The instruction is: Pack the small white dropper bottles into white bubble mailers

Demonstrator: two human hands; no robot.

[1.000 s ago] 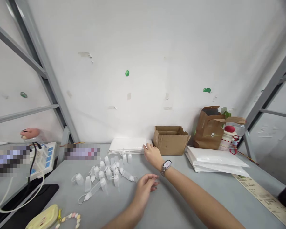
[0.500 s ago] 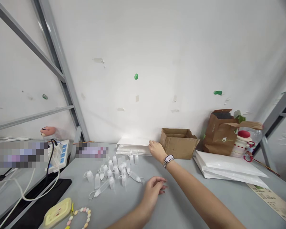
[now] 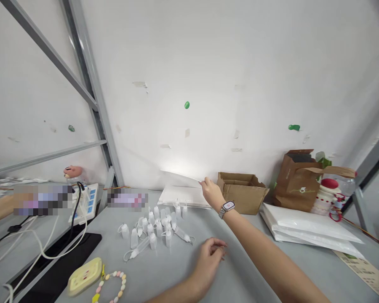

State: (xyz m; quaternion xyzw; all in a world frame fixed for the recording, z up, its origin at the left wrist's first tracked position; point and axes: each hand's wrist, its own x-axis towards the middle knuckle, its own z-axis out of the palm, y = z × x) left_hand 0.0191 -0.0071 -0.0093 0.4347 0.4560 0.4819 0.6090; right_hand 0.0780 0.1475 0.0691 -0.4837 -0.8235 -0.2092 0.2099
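Observation:
My right hand (image 3: pixel 212 192), with a watch (image 3: pixel 227 208) on the wrist, pinches the right corner of a white sheet of paper (image 3: pixel 181 177). That sheet is raised and tilted above a stack of white paper (image 3: pixel 183 196) by the wall. Over the grey table, my left hand (image 3: pixel 212 256) hangs with fingers curved and loosely apart, nothing in it. To its left is a group of small white plastic squeeze bottles (image 3: pixel 158 227), most upright and several lying down, with looped cap straps.
Right of the stack stand an open cardboard box (image 3: pixel 242 195) and a brown paper bag (image 3: pixel 293 185). White plastic packages (image 3: pixel 309 223) lie at the right. A yellow case (image 3: pixel 85 275), beaded strap (image 3: pixel 123 286), black tablet (image 3: pixel 66 265) and power strip (image 3: pixel 90 204) are at left; another person's arm (image 3: pixel 0 209) reaches in.
My right hand has lifted one sheet off the paper stack. My left hand stays over the table, almost unmoved. The other person's arm shows more at the left, and the view has shifted slightly.

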